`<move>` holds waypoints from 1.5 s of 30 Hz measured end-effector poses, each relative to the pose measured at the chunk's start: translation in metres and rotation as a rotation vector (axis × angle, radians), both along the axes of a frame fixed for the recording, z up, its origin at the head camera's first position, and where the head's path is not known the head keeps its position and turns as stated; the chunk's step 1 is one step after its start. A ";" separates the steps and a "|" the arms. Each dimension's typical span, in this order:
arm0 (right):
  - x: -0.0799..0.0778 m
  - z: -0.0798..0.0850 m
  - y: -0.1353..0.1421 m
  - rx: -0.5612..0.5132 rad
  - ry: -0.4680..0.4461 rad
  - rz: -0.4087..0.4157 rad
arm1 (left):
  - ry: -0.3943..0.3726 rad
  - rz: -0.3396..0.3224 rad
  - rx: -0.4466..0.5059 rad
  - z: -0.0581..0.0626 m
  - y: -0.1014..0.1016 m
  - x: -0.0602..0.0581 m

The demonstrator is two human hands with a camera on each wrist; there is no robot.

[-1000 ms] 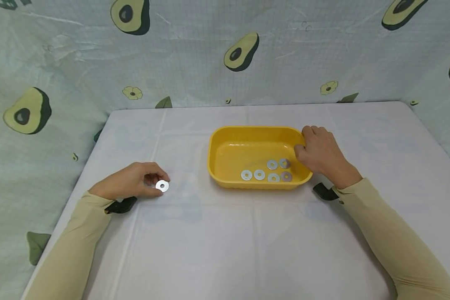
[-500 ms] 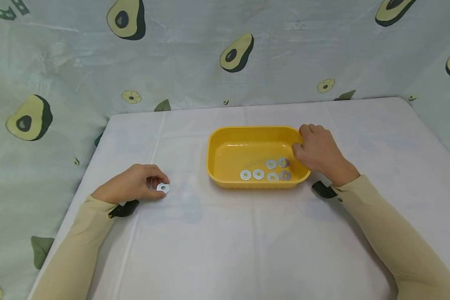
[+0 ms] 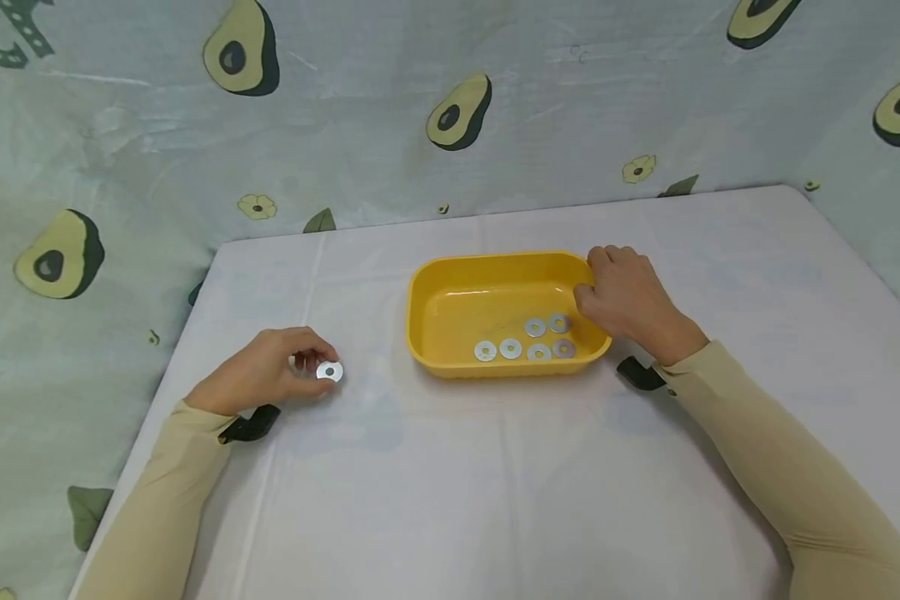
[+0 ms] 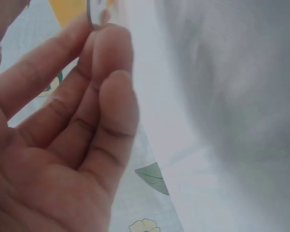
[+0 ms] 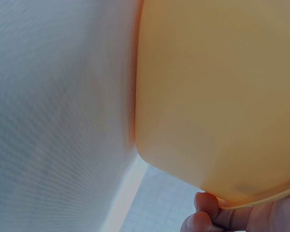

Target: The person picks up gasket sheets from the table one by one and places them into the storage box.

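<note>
Between thumb and fingertips my left hand (image 3: 281,367) pinches a silver metal washer (image 3: 330,371), its flat face turned toward the head camera. In the left wrist view the washer (image 4: 97,13) shows nearly edge-on at the fingertips, while the other fingers curl below it. A yellow plastic tray (image 3: 450,363) stands to the right, at the middle of the table. My right hand (image 3: 637,300) grips its right rim, thumb on the inside. From the right wrist, the tray's outer wall (image 5: 217,96) fills much of the view, with curled fingertips under the lip. Several washers (image 3: 510,348) lie flat in the tray's right half.
A white cloth covers the table (image 3: 420,492). Behind it and at the left hangs a pale curtain (image 3: 360,108) printed with avocados, leaves and flowers. Dark wrist devices (image 3: 249,423) sit at both sleeve cuffs.
The head view has tilted and shifted slightly. My left hand keeps its pinch on the washer, which turns a little; my right hand stays on the tray's rim.
</note>
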State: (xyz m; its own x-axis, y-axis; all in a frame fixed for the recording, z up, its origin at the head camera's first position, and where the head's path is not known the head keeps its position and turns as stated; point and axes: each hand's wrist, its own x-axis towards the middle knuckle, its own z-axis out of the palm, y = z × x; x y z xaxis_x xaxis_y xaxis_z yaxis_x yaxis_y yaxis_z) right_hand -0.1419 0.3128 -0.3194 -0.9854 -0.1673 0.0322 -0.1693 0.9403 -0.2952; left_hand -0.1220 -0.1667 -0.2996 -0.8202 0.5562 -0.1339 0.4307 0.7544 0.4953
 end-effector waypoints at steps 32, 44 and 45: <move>0.001 -0.002 0.003 0.013 0.054 0.016 | 0.138 -0.110 -0.088 0.037 0.053 -0.016; 0.000 0.000 0.001 0.009 0.043 0.015 | 0.144 -0.205 -0.068 0.054 0.092 -0.028; -0.001 0.000 0.001 0.009 0.041 0.013 | 0.149 -0.215 -0.063 0.056 0.095 -0.029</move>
